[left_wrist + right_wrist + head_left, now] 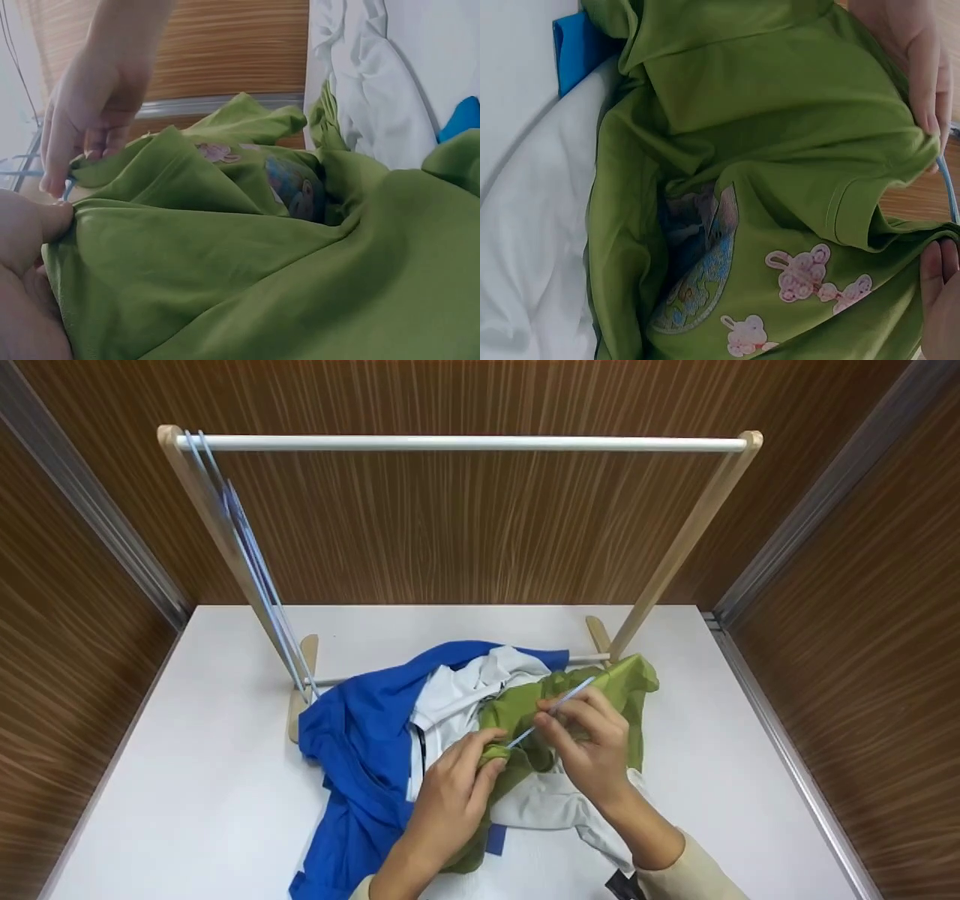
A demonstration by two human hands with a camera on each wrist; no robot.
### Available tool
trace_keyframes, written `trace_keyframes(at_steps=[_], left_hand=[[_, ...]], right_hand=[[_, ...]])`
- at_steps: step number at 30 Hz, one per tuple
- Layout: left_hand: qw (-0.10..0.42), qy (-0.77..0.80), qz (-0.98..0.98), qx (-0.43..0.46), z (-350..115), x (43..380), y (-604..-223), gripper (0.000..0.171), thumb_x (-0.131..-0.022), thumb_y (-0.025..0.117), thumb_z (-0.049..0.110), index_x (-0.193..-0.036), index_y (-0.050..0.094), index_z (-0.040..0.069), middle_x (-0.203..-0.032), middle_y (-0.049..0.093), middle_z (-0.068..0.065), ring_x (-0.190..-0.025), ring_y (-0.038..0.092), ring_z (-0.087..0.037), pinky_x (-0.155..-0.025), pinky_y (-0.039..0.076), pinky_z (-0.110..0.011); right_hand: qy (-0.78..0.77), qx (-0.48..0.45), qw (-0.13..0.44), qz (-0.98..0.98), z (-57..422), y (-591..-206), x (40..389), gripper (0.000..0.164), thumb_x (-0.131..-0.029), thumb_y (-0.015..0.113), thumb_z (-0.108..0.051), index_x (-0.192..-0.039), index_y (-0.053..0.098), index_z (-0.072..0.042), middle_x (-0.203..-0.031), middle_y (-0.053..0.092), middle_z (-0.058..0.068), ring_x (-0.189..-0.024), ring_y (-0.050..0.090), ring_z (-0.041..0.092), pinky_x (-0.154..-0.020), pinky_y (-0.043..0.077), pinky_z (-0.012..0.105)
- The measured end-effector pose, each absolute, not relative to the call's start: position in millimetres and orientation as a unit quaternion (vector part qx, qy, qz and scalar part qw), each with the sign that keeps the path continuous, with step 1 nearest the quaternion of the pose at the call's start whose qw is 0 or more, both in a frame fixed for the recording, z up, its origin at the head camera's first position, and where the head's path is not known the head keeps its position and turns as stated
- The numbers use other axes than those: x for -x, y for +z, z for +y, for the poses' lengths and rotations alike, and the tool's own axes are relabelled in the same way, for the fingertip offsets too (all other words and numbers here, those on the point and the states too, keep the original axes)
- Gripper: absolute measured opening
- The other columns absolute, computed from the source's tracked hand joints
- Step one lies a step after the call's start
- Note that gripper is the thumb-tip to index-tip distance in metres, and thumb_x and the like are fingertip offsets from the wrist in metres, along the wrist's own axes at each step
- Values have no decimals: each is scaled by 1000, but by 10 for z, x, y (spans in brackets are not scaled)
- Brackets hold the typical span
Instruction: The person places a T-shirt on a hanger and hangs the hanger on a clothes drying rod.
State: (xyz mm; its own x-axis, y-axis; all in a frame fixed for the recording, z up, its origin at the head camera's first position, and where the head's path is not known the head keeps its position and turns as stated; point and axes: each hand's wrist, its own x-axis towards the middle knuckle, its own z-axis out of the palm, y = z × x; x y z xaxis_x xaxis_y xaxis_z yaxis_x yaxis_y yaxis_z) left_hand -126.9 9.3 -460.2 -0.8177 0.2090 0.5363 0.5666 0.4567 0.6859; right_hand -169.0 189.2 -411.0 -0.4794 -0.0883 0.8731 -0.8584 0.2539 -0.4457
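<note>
My left hand pinches the edge of a green shirt between thumb and fingers, close to one end of a light blue hanger. With thumb and fingertips, my right hand holds the hanger's bar, which slants up to the right. In the right wrist view the shirt shows pink bear-like patches and a round blue pattern, and its opening gapes. The hanger spans between both hands there. Part of the hanger is hidden by fabric and fingers.
A blue garment and a white garment lie bunched on the white table, left of the green shirt. Behind stands a rack with a white rail; more light blue hangers hang at its left end. Wood-grain panels surround the table.
</note>
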Motion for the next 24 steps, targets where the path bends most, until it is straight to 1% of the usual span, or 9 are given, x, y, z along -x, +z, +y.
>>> trace_keyframes(at_steps=[4, 7, 11, 13, 17, 19, 21, 24], left_hand=[[194, -473, -833, 214, 122, 1272, -4550, 42, -93, 55, 28, -133, 44, 21, -114, 59, 2, -99, 56, -7, -78, 48, -30], [199, -482, -828, 205, 138, 1283, -4525, 46, -90, 58, 29, -133, 43, 20, -107, 62, 2, -94, 58, -7, -74, 49, -29], [213, -493, -821, 194, 162, 1297, -4507, 42, -87, 62, 32, -123, 46, 17, -98, 64, 6, -93, 57, -7, -74, 48, -29], [219, -509, -811, 187, 179, 1301, -4501, 41, -85, 65, 33, -116, 46, 15, -97, 65, 4, -94, 58, -6, -75, 47, -30], [237, -532, -797, 162, 201, 1303, -4493, 39, -80, 70, 36, -101, 46, 13, -90, 61, 2, -89, 60, -6, -71, 49, -30], [249, -525, -800, 151, 206, 1307, -4495, 37, -77, 71, 39, -94, 49, 15, -86, 58, 5, -83, 60, -5, -68, 49, -29], [260, -507, -809, 146, 206, 1309, -4499, 32, -76, 72, 40, -88, 52, 19, -81, 56, 9, -79, 57, -4, -67, 48, -25], [267, -485, -818, 156, 209, 1309, -4502, 24, -76, 71, 41, -84, 56, 23, -77, 54, 15, -73, 53, -3, -64, 44, -21]], right_hand=[[509, -343, 379, -692, 1872, -4101, 1675, 13, -71, 71, 10, -74, 63, 1, -76, 56, 10, -74, 65, 28, -56, 49, 21], [512, -341, 376, -692, 1863, -4102, 1659, 15, -70, 71, 12, -73, 63, 0, -77, 57, 10, -73, 64, 28, -55, 48, 20], [513, -342, 376, -691, 1848, -4089, 1642, 14, -70, 71, 12, -76, 64, 1, -77, 58, 10, -67, 61, 21, -52, 46, 19], [515, -345, 377, -688, 1839, -4073, 1636, 13, -71, 71, 11, -77, 65, 2, -77, 58, 10, -67, 60, 18, -51, 46, 19], [521, -345, 380, -682, 1824, -4043, 1618, 10, -73, 71, 8, -77, 65, 2, -75, 57, 11, -66, 58, 16, -51, 46, 20], [526, -340, 380, -681, 1821, -4032, 1604, 9, -74, 71, 6, -77, 64, 2, -76, 57, 12, -64, 57, 15, -50, 46, 20], [530, -337, 377, -680, 1819, -4025, 1588, 10, -74, 71, 6, -78, 64, 2, -78, 57, 15, -61, 55, 12, -49, 45, 20], [533, -334, 373, -682, 1816, -4017, 1568, 11, -74, 71, 7, -78, 63, 2, -80, 58, 13, -60, 55, 12, -48, 46, 21]])
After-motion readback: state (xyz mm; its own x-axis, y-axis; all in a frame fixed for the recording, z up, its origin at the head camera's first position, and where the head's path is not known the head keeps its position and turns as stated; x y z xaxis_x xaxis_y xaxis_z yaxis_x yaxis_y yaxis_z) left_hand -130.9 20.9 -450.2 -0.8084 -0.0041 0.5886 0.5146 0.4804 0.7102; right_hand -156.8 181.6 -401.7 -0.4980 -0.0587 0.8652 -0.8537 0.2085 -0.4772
